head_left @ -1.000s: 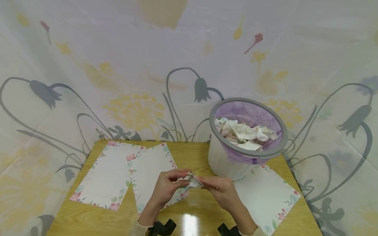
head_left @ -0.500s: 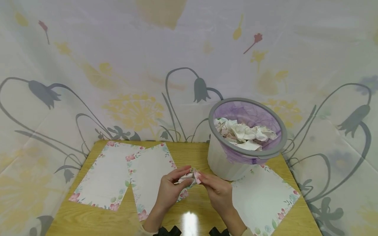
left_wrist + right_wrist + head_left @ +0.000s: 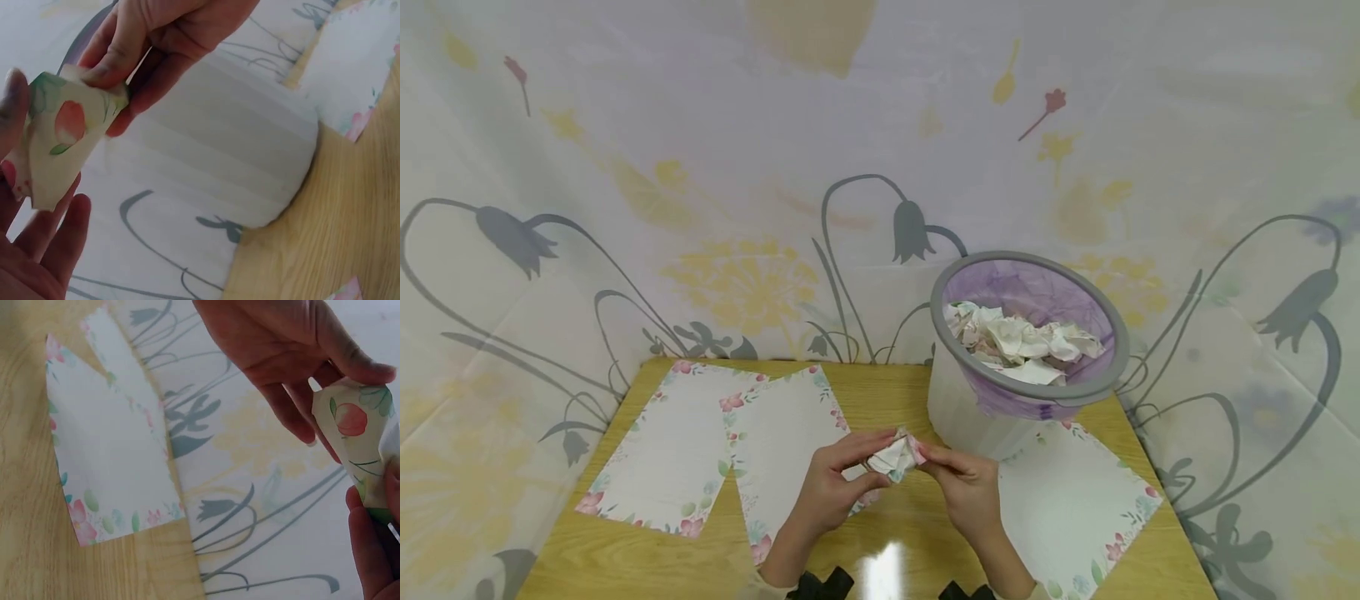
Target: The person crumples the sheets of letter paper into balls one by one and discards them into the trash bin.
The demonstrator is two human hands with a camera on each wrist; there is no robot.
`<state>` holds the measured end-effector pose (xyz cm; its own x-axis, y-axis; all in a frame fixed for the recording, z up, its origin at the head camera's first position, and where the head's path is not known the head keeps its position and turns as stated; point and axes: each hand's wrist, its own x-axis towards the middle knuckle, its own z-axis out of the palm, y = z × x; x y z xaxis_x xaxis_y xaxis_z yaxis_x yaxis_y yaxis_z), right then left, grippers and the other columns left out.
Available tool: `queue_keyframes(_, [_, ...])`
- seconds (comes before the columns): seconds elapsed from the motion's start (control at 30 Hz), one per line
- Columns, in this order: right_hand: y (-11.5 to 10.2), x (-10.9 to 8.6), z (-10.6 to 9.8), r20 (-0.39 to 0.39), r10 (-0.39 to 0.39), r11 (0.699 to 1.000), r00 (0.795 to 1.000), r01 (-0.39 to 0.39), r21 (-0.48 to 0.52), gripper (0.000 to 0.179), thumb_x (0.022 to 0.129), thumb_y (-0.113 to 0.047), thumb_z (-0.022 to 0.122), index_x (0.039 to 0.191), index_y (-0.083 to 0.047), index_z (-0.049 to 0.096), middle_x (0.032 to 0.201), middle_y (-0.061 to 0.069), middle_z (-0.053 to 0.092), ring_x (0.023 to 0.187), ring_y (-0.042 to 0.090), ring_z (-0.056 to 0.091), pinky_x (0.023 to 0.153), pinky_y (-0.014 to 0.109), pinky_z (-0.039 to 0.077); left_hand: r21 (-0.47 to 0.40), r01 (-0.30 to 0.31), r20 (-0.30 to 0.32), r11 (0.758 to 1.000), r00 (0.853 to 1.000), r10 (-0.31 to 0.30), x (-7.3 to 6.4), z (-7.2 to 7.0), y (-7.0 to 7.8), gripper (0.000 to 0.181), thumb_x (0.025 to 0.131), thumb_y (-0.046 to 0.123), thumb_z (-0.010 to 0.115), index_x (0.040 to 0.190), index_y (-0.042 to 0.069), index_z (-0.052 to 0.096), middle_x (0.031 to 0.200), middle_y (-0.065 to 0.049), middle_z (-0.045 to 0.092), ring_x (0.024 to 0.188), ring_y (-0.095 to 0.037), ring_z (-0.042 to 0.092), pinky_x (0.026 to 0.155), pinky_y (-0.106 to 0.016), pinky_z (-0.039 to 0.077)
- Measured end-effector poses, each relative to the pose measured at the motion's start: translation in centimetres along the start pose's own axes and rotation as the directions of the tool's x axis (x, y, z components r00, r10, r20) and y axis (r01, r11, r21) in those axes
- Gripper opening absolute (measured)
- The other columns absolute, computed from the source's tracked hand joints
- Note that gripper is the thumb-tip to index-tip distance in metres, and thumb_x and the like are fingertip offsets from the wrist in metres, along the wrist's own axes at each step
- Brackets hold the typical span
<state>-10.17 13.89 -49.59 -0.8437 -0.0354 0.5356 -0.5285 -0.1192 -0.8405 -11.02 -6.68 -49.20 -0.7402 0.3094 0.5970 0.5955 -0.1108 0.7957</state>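
Crumpled paper (image 3: 895,460) with a floral print, held up above a wooden table (image 3: 640,562)

Nearest are pale sleeves (image 3: 769,590) and black pieces (image 3: 823,585) at the wrists. Just beyond them, the left hand (image 3: 835,482) pinches one side of the paper, thumb and fingers parted only by its thickness; the right hand (image 3: 967,487) holds the opposite edge, its thumb and fingertips almost together. The paper is between them, apart from the tabletop, and the wrist views show its print: a pink-red bloom, green leaves, thin curved strokes.

Flower-bordered sheets lie flat on the table. The left sheet (image 3: 673,454) and the middle sheet (image 3: 784,442) overlap at a corner; the right sheet (image 3: 1067,508) lies beside the bin's foot, though whether they touch I cannot tell.

Farther back stands that white bin (image 3: 958,404), grey-rimmed, with crumpled wads (image 3: 1026,337) inside its purple liner (image 3: 1022,283). A dark purple mark (image 3: 1047,411) below the rim is too small to read. Behind everything hangs a pale curtain (image 3: 737,150) printed with grey bell-shaped flowers, yellow blossoms and small red blooms
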Motion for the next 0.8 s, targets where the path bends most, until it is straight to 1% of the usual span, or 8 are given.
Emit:
queue_keyframes(0.07, [-0.1,-0.1,0.0,0.008,0.008,1.0,1.0,-0.009,0.019,0.017,0.078,0.025,0.067,0.095,0.02,0.069,0.096,0.019,0.072,0.09,0.016,0.072,0.073,0.032,0.058,-0.003,-0.041,-0.038,0.999,0.998,0.041,0.1,0.3,0.0,0.046,0.076,-0.017,0.072,0.121,-0.009,0.066,0.12,-0.028,0.064,0.11,-0.024,0.065,0.071,-0.032,0.059])
queue_keyframes(0.17, [-0.2,-0.2,0.1,0.029,0.0,0.999,1.0,-0.001,0.033,0.02,0.078,0.025,0.066,0.096,0.017,0.07,0.097,0.019,0.072,0.091,0.015,0.072,0.073,0.031,0.058,0.009,-0.071,-0.098,0.997,0.993,0.072,0.1,0.5,0.0,0.041,0.075,-0.019,0.072,0.114,-0.009,0.07,0.11,-0.025,0.069,0.097,-0.021,0.068,0.06,-0.028,0.058])
queue_keyframes(0.27, [-0.2,-0.2,0.1,0.037,-0.009,1.0,0.999,0.008,0.023,0.022,0.077,0.024,0.067,0.096,0.014,0.072,0.097,0.017,0.072,0.092,0.014,0.072,0.074,0.03,0.058,0.032,-0.086,-0.14,0.996,0.986,0.089,0.2,0.7,0.0,0.036,0.072,-0.021,0.074,0.105,-0.008,0.073,0.102,-0.023,0.072,0.091,-0.023,0.07,0.058,-0.027,0.057])
queue_keyframes(0.43, [-0.1,-0.2,0.2,0.048,-0.022,0.999,0.999,0.021,0.026,0.023,0.077,0.024,0.067,0.098,0.014,0.072,0.098,0.017,0.072,0.092,0.015,0.072,0.074,0.03,0.058,0.035,-0.099,-0.182,0.994,0.978,0.104,0.5,0.8,0.5,0.031,0.069,-0.024,0.075,0.096,-0.01,0.074,0.094,-0.024,0.072,0.085,-0.028,0.071,0.057,-0.025,0.056])
queue_keyframes(0.57, [0.1,-0.2,0.2,0.063,-0.004,0.996,0.998,-0.001,0.084,0.019,0.081,0.022,0.067,0.099,0.018,0.069,0.103,0.011,0.073,0.095,0.017,0.072,0.077,0.032,0.058,0.034,-0.122,-0.203,0.992,0.971,0.127,1.2,0.8,2.0,0.03,0.068,-0.026,0.074,0.095,-0.011,0.074,0.091,-0.026,0.071,0.081,-0.026,0.071,0.057,-0.024,0.056])
queue_keyframes(0.63, [0.2,-0.2,0.2,0.07,0.003,0.995,0.998,-0.01,0.102,0.018,0.082,0.02,0.066,0.1,0.02,0.067,0.105,0.008,0.073,0.095,0.018,0.071,0.078,0.033,0.058,0.038,-0.148,-0.206,0.988,0.967,0.153,1.5,0.7,2.5,0.031,0.069,-0.026,0.074,0.096,-0.011,0.074,0.091,-0.026,0.071,0.082,-0.026,0.071,0.059,-0.025,0.057])
queue_keyframes(0.73, [0.1,-0.1,0.3,0.06,0.009,0.997,0.998,-0.014,0.08,0.02,0.083,0.02,0.067,0.102,0.021,0.065,0.107,0.005,0.073,0.096,0.017,0.071,0.078,0.032,0.058,0.051,-0.161,-0.213,0.986,0.962,0.168,1.7,0.7,2.8,0.032,0.068,-0.026,0.074,0.097,-0.01,0.074,0.091,-0.027,0.071,0.083,-0.026,0.071,0.061,-0.026,0.058])
queue_keyframes(0.8, [-0.1,0.0,0.2,0.041,0.013,0.999,0.999,-0.015,0.038,0.022,0.083,0.02,0.067,0.105,0.019,0.066,0.107,0.008,0.073,0.094,0.016,0.071,0.077,0.031,0.058,0.069,-0.162,-0.218,0.984,0.961,0.173,1.5,0.6,2.1,0.033,0.068,-0.025,0.074,0.097,-0.01,0.074,0.092,-0.026,0.071,0.083,-0.025,0.071,0.06,-0.025,0.057])
